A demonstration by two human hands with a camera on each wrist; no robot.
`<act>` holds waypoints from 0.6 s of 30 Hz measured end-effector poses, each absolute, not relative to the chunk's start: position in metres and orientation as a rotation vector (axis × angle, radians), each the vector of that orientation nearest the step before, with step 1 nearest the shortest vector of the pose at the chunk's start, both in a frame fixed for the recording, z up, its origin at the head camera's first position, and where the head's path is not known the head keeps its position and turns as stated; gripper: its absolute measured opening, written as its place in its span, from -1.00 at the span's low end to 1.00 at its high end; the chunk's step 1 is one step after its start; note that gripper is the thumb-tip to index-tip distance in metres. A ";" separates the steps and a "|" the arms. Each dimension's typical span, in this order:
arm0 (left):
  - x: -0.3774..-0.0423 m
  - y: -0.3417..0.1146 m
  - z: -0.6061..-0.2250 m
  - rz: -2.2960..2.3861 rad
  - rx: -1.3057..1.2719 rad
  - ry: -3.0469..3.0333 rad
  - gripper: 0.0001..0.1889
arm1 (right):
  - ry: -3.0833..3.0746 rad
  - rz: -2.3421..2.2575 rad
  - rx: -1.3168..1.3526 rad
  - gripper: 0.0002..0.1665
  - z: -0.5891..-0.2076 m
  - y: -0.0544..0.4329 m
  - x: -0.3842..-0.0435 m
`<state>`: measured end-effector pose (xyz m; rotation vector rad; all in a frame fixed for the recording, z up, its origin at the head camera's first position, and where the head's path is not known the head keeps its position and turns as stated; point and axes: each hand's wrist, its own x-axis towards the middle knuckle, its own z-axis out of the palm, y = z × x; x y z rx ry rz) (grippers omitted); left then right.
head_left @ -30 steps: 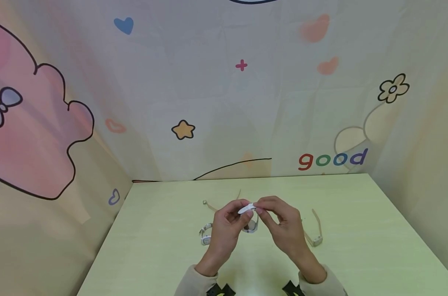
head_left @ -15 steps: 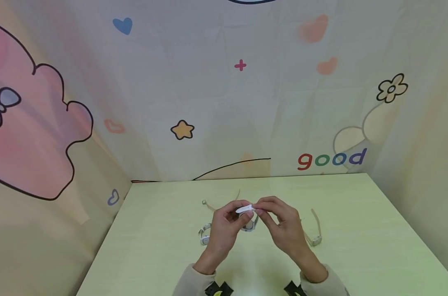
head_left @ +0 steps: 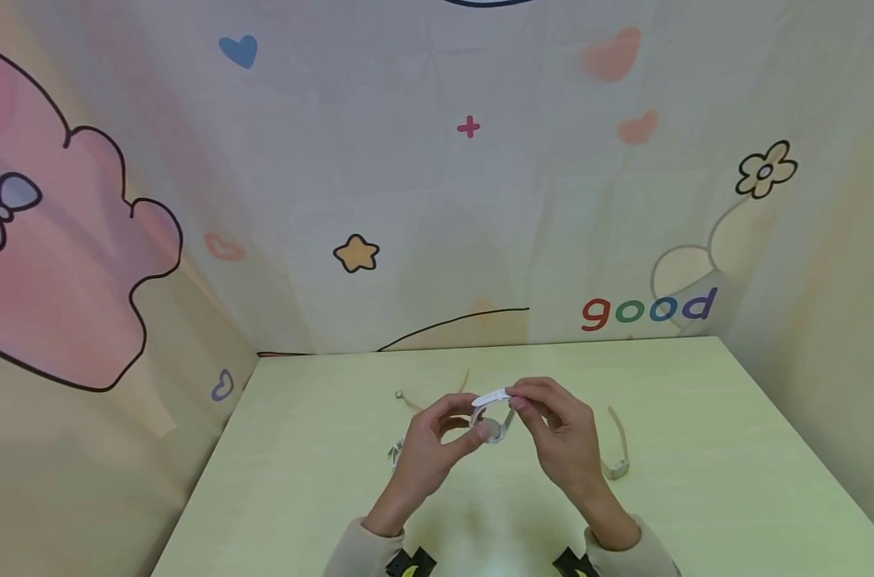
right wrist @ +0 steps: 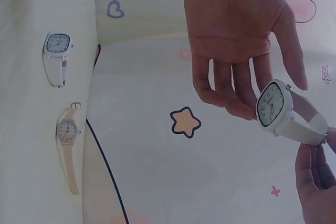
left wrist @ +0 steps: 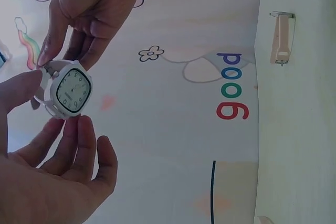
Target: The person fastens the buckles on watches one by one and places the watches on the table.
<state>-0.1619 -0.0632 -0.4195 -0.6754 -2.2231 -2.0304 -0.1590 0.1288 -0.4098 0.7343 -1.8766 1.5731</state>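
Note:
Both hands hold a white wristwatch point(head_left: 491, 431) above the table, its strap bent round into a loop. My left hand point(head_left: 430, 453) grips the watch between thumb and fingers. Thumb and fingertips of my right hand point(head_left: 563, 429) pinch the strap at the buckle end. In the left wrist view, the squarish dial point(left wrist: 73, 88) shows its numerals, with the left hand point(left wrist: 63, 166) below and the right hand point(left wrist: 94, 14) above. From the right wrist, the strap point(right wrist: 299, 129) runs from the case to the right fingers point(right wrist: 310, 166).
Another white watch point(right wrist: 58, 45) lies on the table point(head_left: 300, 497), partly hidden behind the left hand in the head view. A pale pink-strapped watch point(right wrist: 67, 132) lies farther back. A further pale-strapped watch point(head_left: 616, 469) rests right of the right hand. A printed cloth point(head_left: 408, 160) hangs behind.
The watch has risen slightly and turned, so its strap loop shows wider. The left hand has shifted a little left, and the right hand up and to the right.

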 end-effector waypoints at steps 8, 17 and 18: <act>-0.164 -0.068 -0.426 -1.989 -0.554 -2.351 -0.76 | -1.918 1.602 0.671 -0.79 -0.408 0.132 -0.156; -0.165 -0.069 -0.425 -2.042 -0.502 -2.206 -0.81 | -2.003 1.737 0.690 -0.77 -0.409 0.132 -0.156; -0.165 -0.069 -0.424 -2.044 -0.499 -2.200 -0.81 | -2.014 1.734 0.694 -0.77 -0.409 0.132 -0.157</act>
